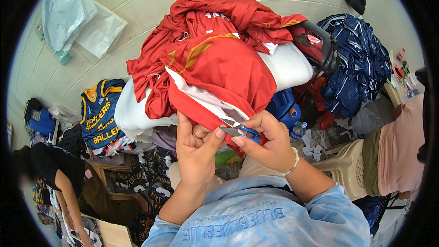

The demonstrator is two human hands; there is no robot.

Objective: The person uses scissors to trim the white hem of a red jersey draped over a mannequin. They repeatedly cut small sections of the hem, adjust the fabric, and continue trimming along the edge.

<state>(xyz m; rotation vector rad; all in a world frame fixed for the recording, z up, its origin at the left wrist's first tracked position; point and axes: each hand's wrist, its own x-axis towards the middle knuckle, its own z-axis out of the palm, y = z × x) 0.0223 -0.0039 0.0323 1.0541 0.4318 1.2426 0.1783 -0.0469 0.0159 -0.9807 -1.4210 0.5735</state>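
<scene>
A red garment [228, 68] with yellow trim and a white inner side is draped over a white padded board [290, 66]. Its near edge comes toward me, and my left hand [196, 148] pinches that hem between thumb and fingers. My right hand [270, 139] grips a pair of blue-handled thread snips [249, 132]. Their dark blades point left along the hem, close to my left thumb, and the blades stand apart. Whether a thread lies between them is too small to tell.
An iron [308, 41] rests on the board's right end, beside piled navy garments [354, 64]. Below are a blue jug [284, 107] and a water bottle [298, 129]. A person [50, 164] bends at left; another [402, 146] sits on a beige plastic chair [350, 169] at right.
</scene>
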